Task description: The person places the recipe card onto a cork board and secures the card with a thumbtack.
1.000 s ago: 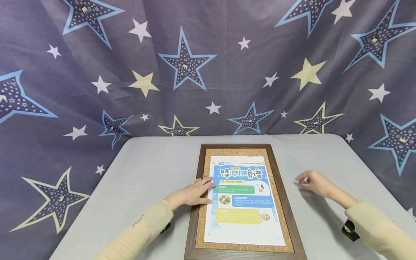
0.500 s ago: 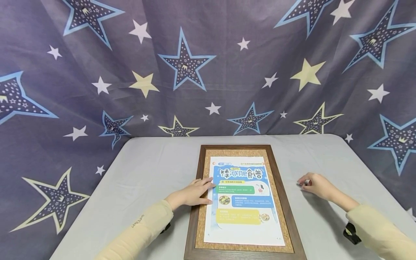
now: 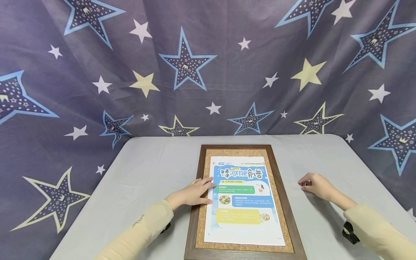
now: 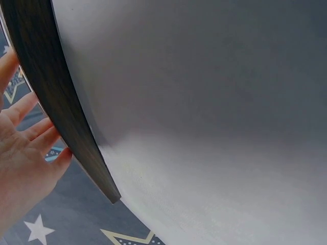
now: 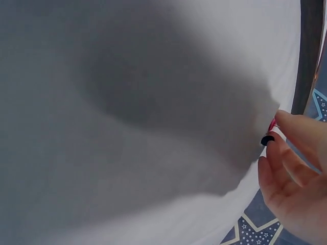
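Note:
A framed cork board (image 3: 200, 216) lies on the table, with a printed poster sheet (image 3: 242, 233) on its cork. My left hand (image 3: 191, 193) lies across the board's left frame, fingers spread and fairly straight, their tips on the sheet's left edge. In the left wrist view, the dark wooden frame (image 4: 56, 76) hides some of those fingertips. To the right of the board, just above the table, my right hand (image 3: 315, 186) has its fingers curled. In the right wrist view its thumb and fingertips pinch a small pink push pin (image 5: 272, 124), with a small black piece (image 5: 267, 140) beside it.
A pale grey cloth covers the table (image 3: 156, 162). Behind it and along both sides hangs a dark curtain (image 3: 227, 90) printed with stars. The board's near frame edge reaches the bottom of the head view.
My right hand has shifted slightly right and its fingers have curled closer together at the tips. The left hand, the board and the sheet have stayed put.

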Demonstrator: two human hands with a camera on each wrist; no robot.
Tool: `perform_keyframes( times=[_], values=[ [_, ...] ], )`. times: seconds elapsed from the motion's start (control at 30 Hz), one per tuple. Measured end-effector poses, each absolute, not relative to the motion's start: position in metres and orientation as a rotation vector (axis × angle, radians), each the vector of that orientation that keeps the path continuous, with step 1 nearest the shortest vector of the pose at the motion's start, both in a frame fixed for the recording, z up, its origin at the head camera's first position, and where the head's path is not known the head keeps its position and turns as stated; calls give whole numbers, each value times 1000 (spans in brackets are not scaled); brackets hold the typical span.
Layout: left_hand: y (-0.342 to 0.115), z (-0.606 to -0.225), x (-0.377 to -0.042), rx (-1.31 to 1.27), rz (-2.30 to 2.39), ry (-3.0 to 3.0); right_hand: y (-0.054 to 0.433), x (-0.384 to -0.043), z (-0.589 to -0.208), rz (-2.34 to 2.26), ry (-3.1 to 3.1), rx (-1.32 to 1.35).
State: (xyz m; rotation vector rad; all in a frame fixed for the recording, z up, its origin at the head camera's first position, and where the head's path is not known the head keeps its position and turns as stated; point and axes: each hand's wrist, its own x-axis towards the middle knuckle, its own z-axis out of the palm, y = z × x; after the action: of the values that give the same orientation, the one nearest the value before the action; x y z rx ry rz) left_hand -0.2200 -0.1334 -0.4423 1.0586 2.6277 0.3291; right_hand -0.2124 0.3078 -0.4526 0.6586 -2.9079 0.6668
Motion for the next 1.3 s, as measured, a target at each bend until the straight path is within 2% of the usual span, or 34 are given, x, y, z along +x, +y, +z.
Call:
perform_keyframes(
  times=[1.3],
  values=[
    [-134,-443,-221,1052,343,2613,308,-217,-460,674,-2908,619]
  ],
)
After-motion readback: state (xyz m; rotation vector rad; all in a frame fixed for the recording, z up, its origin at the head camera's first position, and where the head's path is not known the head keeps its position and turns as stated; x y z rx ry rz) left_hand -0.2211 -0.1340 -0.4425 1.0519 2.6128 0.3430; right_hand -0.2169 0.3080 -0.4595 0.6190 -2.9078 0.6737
